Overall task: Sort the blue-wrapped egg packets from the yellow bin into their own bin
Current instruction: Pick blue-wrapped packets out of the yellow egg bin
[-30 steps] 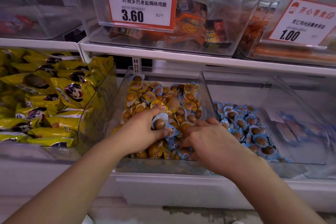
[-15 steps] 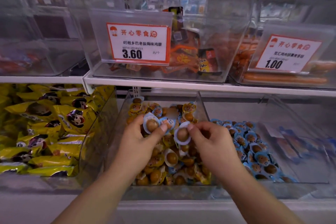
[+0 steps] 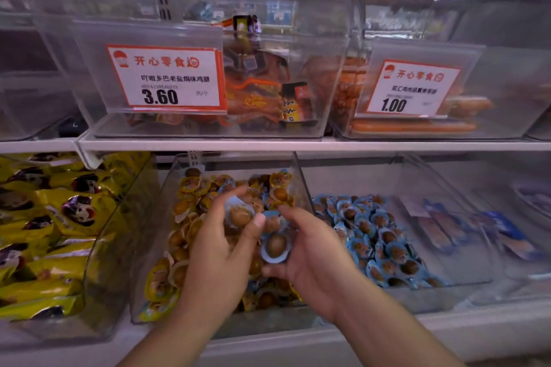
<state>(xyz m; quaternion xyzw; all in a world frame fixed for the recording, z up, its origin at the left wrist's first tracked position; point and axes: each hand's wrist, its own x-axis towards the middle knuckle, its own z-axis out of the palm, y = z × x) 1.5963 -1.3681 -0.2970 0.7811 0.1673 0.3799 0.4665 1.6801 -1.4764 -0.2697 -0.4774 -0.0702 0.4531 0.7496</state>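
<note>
A clear bin (image 3: pixel 167 188) in the middle of the lower shelf holds many yellow-wrapped egg packets (image 3: pixel 190 185) with a few blue ones mixed in. To its right, a second clear bin (image 3: pixel 417 176) holds only blue-wrapped egg packets (image 3: pixel 384 235). Both hands hover over the middle bin. My left hand (image 3: pixel 220 247) pinches one blue-wrapped egg packet (image 3: pixel 238 216) between thumb and fingers. My right hand (image 3: pixel 316 253), palm turned up, cradles another blue-wrapped egg packet (image 3: pixel 275 247), and more blue wrapping shows near its fingertips.
A bin of yellow snack bags (image 3: pixel 59 217) stands on the left. The upper shelf edge (image 3: pixel 268 144) overhangs the bins and carries clear boxes with price cards 3.60 (image 3: pixel 167 79) and 1.00 (image 3: pixel 411 88). Flat blue-and-white packs (image 3: pixel 489 229) lie at the far right.
Both hands rose out of the pile, each with a blue packet. The right hand has turned palm up and drawn closer to the left hand. The camera tilted upward.
</note>
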